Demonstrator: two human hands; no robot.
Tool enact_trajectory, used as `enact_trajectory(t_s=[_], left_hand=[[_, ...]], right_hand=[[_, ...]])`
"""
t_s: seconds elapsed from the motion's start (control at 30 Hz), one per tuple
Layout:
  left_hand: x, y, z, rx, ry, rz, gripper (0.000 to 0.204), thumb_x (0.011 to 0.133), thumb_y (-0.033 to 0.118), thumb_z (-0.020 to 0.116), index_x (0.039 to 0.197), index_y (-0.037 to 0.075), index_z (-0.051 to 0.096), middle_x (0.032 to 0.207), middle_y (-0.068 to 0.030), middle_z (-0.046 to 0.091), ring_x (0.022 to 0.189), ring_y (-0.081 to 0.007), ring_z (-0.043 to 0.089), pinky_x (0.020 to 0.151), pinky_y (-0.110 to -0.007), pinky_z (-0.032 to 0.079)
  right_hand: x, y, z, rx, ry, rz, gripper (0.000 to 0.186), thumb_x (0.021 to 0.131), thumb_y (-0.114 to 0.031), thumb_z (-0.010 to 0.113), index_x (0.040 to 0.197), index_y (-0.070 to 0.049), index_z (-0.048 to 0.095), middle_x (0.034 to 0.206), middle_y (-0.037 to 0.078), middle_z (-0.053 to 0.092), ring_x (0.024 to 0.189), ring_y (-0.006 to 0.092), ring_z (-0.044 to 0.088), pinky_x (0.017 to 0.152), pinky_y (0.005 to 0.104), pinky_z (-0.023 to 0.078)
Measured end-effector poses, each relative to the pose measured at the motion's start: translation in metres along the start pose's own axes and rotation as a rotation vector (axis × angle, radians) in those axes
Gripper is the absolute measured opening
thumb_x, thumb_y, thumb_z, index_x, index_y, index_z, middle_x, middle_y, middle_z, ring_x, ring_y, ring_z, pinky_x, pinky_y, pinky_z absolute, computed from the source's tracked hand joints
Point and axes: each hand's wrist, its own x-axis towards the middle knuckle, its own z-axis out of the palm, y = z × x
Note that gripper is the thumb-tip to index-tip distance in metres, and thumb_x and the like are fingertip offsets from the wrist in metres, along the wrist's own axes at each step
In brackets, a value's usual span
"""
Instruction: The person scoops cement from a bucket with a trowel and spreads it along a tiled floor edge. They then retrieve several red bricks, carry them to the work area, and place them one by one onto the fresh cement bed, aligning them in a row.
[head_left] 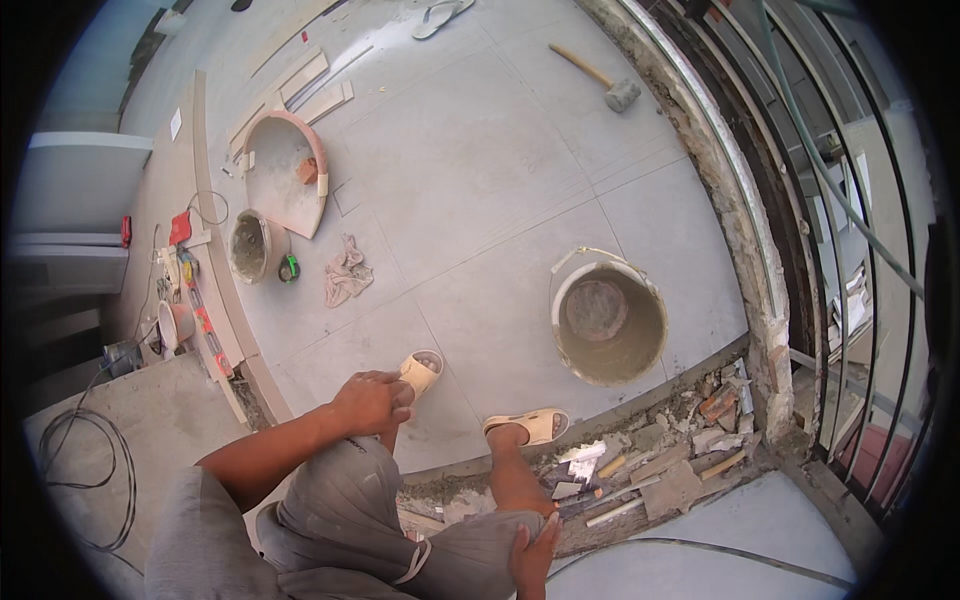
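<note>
My left hand (374,404) rests at my left knee, its fingers curled together and nothing showing in them. On the side of my right knee lies my right hand (536,556), thumb and fingers apart. Both hands are away from the tools. Ahead to the right stands a large bucket (635,355) with grey residue inside and its handle folded to the far side. A smaller mortar bucket (275,250) is at the left, beside a green tape measure (289,268) and a crumpled rag (347,272). My feet wear tan slippers (540,427).
A rubble-filled trench (680,465) runs below the tiled floor's near edge. Farther off are a cut round tub (318,160), a mallet (622,95) and tile strips (300,80). At left lie a red level (205,320) and a cable (130,470); metal railings (870,300) stand right.
</note>
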Motion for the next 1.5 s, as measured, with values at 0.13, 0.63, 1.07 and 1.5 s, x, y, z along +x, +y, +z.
enact_trajectory(t_s=[0.13,0.63,1.07,1.5], left_hand=[[-0.113,-0.01,-0.029,-0.076,0.209,-0.253,0.072,0.091,0.051,0.053,0.145,0.006,0.038,0.141,-0.0223,0.047,0.133,-0.0393,0.043,0.109,-0.049,0.034],[-0.111,-0.134,-0.129,-0.601,-0.231,-0.178,0.054,0.093,0.039,0.047,0.135,0.006,0.052,0.13,-0.0176,0.058,0.117,-0.0323,0.059,0.096,-0.045,0.047],[-0.021,-0.288,-0.419,-1.125,0.015,-0.223,0.048,0.078,0.05,0.07,0.099,0.007,0.071,0.105,-0.0134,0.07,0.1,-0.0281,0.064,0.085,-0.041,0.05],[0.093,-0.399,-0.44,-1.353,0.487,-0.814,0.039,0.08,0.038,0.066,0.092,0.001,0.071,0.09,-0.0221,0.07,0.086,-0.0371,0.068,0.08,-0.044,0.053]], right_hand=[[0.027,-0.012,0.016,-0.169,-0.221,0.044,0.069,0.092,-0.038,0.055,0.134,0.014,0.038,0.13,0.037,0.048,0.119,0.0512,0.049,0.103,0.0515,0.04],[0.163,-0.291,-0.153,0.492,-0.768,0.517,0.028,0.095,-0.036,0.057,0.086,-0.011,0.066,0.065,-0.002,0.057,0.049,0.0121,0.05,0.043,0.0289,0.042],[0.354,-0.757,-0.27,-0.153,-0.572,0.021,0.041,0.089,-0.048,0.065,0.085,-0.008,0.065,0.069,0.007,0.063,0.06,0.0214,0.06,0.058,0.0353,0.05],[0.451,-1.167,-0.182,-0.667,-0.958,-0.402,0.032,0.084,-0.032,0.065,0.102,-0.007,0.07,0.092,0.011,0.069,0.083,0.0266,0.067,0.074,0.0373,0.055]])
